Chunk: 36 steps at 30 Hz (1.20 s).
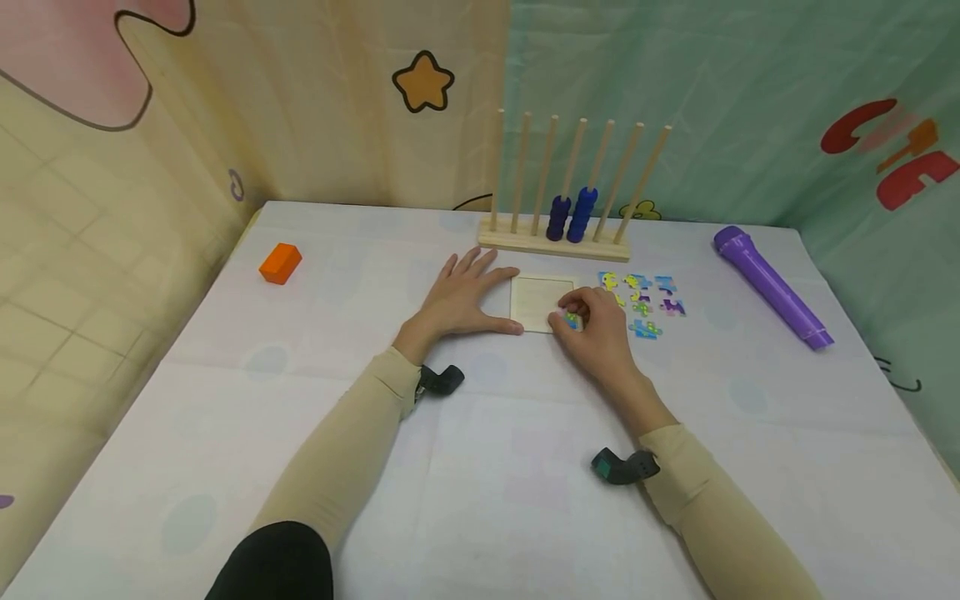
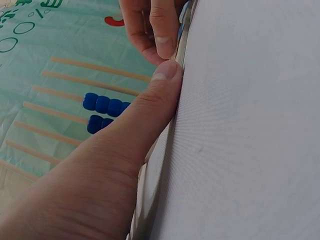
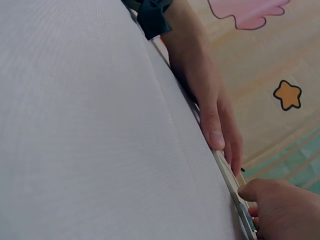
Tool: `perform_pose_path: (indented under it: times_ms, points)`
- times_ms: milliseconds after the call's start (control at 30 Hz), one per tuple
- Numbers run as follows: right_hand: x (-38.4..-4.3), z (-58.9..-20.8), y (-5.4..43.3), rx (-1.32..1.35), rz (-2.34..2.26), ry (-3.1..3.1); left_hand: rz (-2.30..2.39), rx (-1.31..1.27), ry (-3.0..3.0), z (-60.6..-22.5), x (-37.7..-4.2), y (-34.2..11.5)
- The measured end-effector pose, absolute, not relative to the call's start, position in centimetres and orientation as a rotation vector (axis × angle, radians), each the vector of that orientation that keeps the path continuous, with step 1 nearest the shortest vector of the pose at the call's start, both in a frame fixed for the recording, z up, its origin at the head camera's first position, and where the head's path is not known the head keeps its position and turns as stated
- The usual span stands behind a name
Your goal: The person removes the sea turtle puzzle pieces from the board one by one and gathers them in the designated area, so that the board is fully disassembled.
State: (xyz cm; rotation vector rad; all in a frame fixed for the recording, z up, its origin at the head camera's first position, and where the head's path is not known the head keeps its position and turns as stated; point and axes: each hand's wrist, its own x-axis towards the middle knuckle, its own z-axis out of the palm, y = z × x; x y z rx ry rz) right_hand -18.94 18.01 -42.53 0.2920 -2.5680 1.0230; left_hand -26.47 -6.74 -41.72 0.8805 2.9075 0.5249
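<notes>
A shallow square wooden puzzle tray (image 1: 534,302) lies flat, its pale inside mostly bare. My left hand (image 1: 459,302) rests at its left side with fingers spread, the thumb at the near left corner and the index finger by the far left one. In the left wrist view the thumb (image 2: 157,92) lies along the tray's edge. My right hand (image 1: 597,329) bends over the tray's right side, pinching a small green and blue puzzle piece (image 1: 573,320) at the near right corner. Its fingers partly hide that piece. Several loose colourful puzzle pieces (image 1: 645,329) lie just right of the tray.
Behind the tray stands a wooden rack (image 1: 555,243) of upright pegs, with dark blue beads (image 1: 582,215) on two of them. An orange block (image 1: 281,263) sits far left on the white-covered table (image 1: 480,500). A purple tube (image 1: 774,287) lies at the right.
</notes>
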Motion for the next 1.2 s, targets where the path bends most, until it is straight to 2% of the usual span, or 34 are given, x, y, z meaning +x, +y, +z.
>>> perform_pose_path:
  times_ms: [567, 900, 1200]
  points:
    - [-18.7, -42.6, 17.8, 0.310, 1.010, -2.502, 0.512, 0.871, 2.902, -41.6, -26.4, -6.8]
    - [-18.5, -42.5, 17.8, 0.327, 1.171, -2.421, 0.508, 0.879, 2.910, -41.5, -26.4, -6.8]
    - [-17.9, -41.6, 18.8, 0.113, 1.338, -2.387, 0.511, 0.874, 2.899, -41.4, -26.4, -6.8]
